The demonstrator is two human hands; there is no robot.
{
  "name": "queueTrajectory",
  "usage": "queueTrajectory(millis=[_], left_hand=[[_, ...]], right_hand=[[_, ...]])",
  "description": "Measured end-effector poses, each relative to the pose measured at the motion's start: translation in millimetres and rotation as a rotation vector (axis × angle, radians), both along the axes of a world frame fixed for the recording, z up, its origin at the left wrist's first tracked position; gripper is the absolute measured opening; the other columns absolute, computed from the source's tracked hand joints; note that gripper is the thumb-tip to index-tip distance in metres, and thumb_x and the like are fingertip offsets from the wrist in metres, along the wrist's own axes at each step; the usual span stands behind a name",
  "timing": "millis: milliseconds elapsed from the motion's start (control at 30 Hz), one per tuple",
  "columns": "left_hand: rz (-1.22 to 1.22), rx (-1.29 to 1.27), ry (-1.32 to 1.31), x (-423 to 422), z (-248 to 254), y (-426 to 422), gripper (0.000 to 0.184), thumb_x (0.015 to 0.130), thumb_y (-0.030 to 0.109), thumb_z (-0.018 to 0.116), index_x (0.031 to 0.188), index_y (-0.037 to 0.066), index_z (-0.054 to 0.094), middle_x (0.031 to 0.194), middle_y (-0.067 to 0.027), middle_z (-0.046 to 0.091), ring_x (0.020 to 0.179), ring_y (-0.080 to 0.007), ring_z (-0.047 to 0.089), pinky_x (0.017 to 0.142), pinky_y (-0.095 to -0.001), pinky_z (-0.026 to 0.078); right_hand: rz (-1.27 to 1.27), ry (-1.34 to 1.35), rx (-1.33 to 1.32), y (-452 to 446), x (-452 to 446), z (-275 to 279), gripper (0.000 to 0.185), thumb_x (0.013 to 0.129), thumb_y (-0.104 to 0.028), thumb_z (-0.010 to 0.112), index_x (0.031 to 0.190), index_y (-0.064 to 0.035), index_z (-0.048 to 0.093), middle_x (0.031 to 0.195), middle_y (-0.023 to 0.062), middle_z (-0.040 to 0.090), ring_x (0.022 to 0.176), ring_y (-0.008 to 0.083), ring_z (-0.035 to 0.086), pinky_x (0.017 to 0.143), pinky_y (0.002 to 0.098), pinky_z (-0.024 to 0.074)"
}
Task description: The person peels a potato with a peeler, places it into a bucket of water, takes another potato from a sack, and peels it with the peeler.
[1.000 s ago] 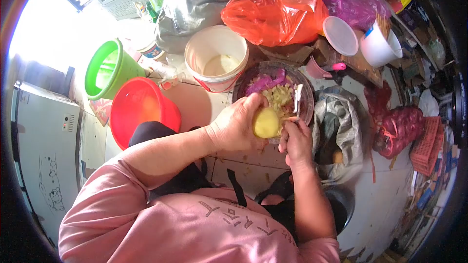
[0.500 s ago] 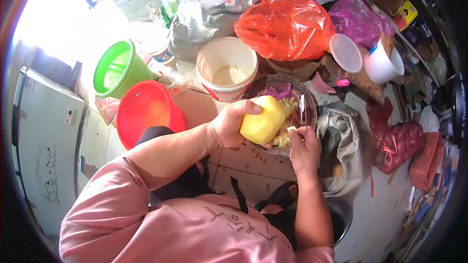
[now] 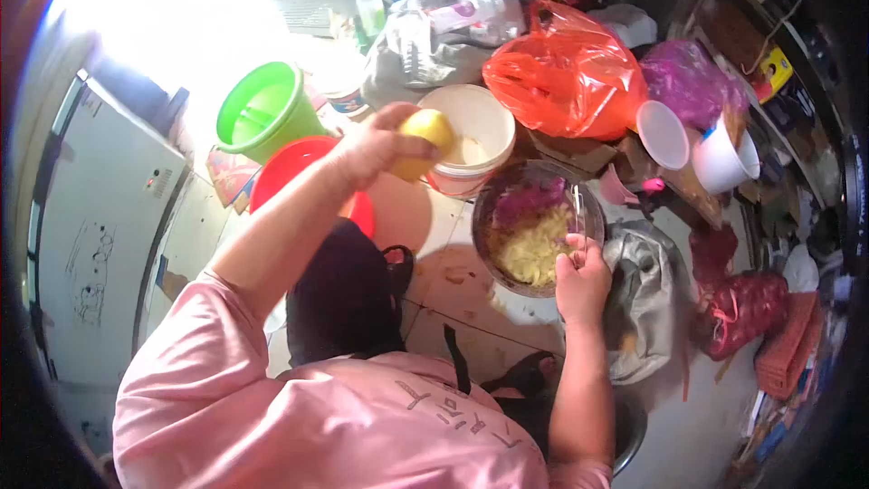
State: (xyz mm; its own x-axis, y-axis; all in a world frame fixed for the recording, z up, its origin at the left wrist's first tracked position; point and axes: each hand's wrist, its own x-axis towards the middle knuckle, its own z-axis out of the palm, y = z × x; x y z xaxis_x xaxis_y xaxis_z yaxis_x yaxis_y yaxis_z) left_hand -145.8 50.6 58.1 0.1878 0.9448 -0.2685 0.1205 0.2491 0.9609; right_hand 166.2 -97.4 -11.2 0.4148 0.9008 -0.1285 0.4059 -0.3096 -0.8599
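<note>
Landmark: the round, dark-rimmed bowl [image 3: 476,217], filled with pale, curling peelings [image 3: 534,249] and a crumpled purple piece [image 3: 534,199]. Up and to the left of the bowl, the left hand [image 3: 380,149] has its grip closed around a smooth, rounded yellow potato [image 3: 427,138], which overlaps the near left edge of the white plastic bucket [image 3: 466,183] in this view. At the bowl's lower right edge, the right hand [image 3: 584,281] has its grip closed on a slender peeler [image 3: 577,208], whose shiny metal part stands over the bowl.

To the right of the bowl slumps a creased grey sack [image 3: 647,308]; farther right lies a red mesh bag [image 3: 747,308]. Beyond the bowl sits a glossy, translucent orange-red bag [image 3: 570,72], with a wrinkled purple bag [image 3: 692,81] to its right. Left of the bowl are a smooth red basin [image 3: 294,163] and a tapered green bucket [image 3: 258,113].

Surface and room: pale, stained floor tiles [image 3: 453,258] surround the bowl; far left stands a white, box-shaped appliance [image 3: 100,217], beneath strong glare.
</note>
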Motion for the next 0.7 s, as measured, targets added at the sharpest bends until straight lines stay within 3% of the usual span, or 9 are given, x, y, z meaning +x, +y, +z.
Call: queueTrajectory(millis=[100, 167, 200, 233, 400, 500, 533, 633, 700], left_hand=[[0.214, -0.022, 0.347, -88, -26, 1, 0.067, 0.066, 0.014, 0.081, 0.127, 0.006, 0.056, 0.106, -0.0116, 0.064, 0.095, -0.0218, 0.064, 0.077, -0.0353, 0.055], [0.113, 0.036, 0.621, -133, -55, -11, 0.045, 0.064, 0.025, 0.081, 0.103, 0.006, 0.068, 0.089, -0.01, 0.068, 0.074, -0.0213, 0.067, 0.063, -0.0359, 0.055], [0.232, 0.058, 0.719, -151, -85, -19, 0.039, 0.061, 0.029, 0.082, 0.092, 0.007, 0.071, 0.077, -0.009, 0.068, 0.068, -0.0208, 0.068, 0.061, -0.0359, 0.055], [0.21, -0.146, 0.751, -179, -109, -18, 0.065, 0.057, 0.024, 0.088, 0.116, 0.006, 0.066, 0.095, -0.0084, 0.069, 0.078, -0.0207, 0.068, 0.068, -0.0371, 0.057], [0.382, -0.142, 0.97, -193, -144, -63, 0.056, 0.062, 0.024, 0.085, 0.114, 0.008, 0.067, 0.102, -0.0137, 0.07, 0.083, -0.0231, 0.07, 0.072, -0.0334, 0.057], [0.528, -0.066, 0.989, -206, -151, -61, 0.049, 0.068, 0.019, 0.08, 0.114, 0.007, 0.067, 0.106, -0.0167, 0.069, 0.089, -0.0256, 0.07, 0.078, -0.0364, 0.057], [0.542, 0.01, 0.994, -209, -146, -59, 0.045, 0.072, 0.02, 0.074, 0.115, 0.008, 0.067, 0.104, -0.018, 0.07, 0.096, -0.033, 0.068, 0.086, -0.0395, 0.054], [0.572, 0.138, 0.724, -212, -127, -40, 0.046, 0.07, 0.016, 0.075, 0.113, 0.002, 0.066, 0.098, -0.0184, 0.07, 0.087, -0.0262, 0.069, 0.078, -0.0367, 0.056], [0.504, 0.16, 0.647, -193, -98, -27, 0.044, 0.074, 0.014, 0.075, 0.116, 0.004, 0.066, 0.105, -0.01, 0.069, 0.094, -0.0192, 0.065, 0.079, -0.0314, 0.054]], right_hand=[[0.081, -0.038, 0.033, 1, 2, -20, 0.027, 0.082, -0.006, 0.06, 0.109, -0.0029, 0.063, 0.087, 0.0074, 0.066, 0.079, 0.0191, 0.064, 0.074, 0.0326, 0.0511], [0.097, -0.001, 0.012, -2, -1, -21, 0.024, 0.083, -0.008, 0.06, 0.106, -0.0014, 0.063, 0.085, 0.007, 0.066, 0.079, 0.017, 0.063, 0.075, 0.032, 0.0504], [0.125, -0.021, 0.006, -3, 0, -24, 0.024, 0.083, -0.009, 0.06, 0.105, -0.0013, 0.063, 0.084, 0.0068, 0.066, 0.078, 0.0166, 0.063, 0.074, 0.0317, 0.0504], [0.153, -0.043, 0.0, -6, 1, -27, 0.023, 0.083, -0.01, 0.061, 0.105, -0.0012, 0.063, 0.083, 0.0067, 0.066, 0.076, 0.0162, 0.063, 0.073, 0.0314, 0.0503], [0.189, -0.042, 0.037, -22, 5, -47, 0.021, 0.082, -0.009, 0.062, 0.1, -0.0008, 0.063, 0.081, 0.0068, 0.068, 0.073, 0.0159, 0.064, 0.071, 0.0309, 0.0505], [0.183, -0.151, -0.043, -28, 5, -39, 0.02, 0.081, -0.01, 0.063, 0.099, -0.0006, 0.064, 0.08, 0.0063, 0.067, 0.073, 0.0157, 0.063, 0.071, 0.0314, 0.0506], [0.181, -0.173, -0.023, -30, 5, -41, 0.021, 0.08, -0.011, 0.064, 0.098, -0.0004, 0.064, 0.081, 0.0077, 0.068, 0.075, 0.0178, 0.065, 0.073, 0.033, 0.0512], [0.195, -0.236, -0.057, -33, 2, -29, 0.023, 0.08, -0.013, 0.064, 0.099, 0.0, 0.064, 0.084, 0.0101, 0.07, 0.078, 0.0206, 0.067, 0.075, 0.0344, 0.0519], [0.196, -0.207, -0.064, -36, 4, -27, 0.027, 0.081, -0.016, 0.064, 0.102, -0.0002, 0.065, 0.088, 0.0121, 0.07, 0.081, 0.0222, 0.068, 0.076, 0.0352, 0.0524]])
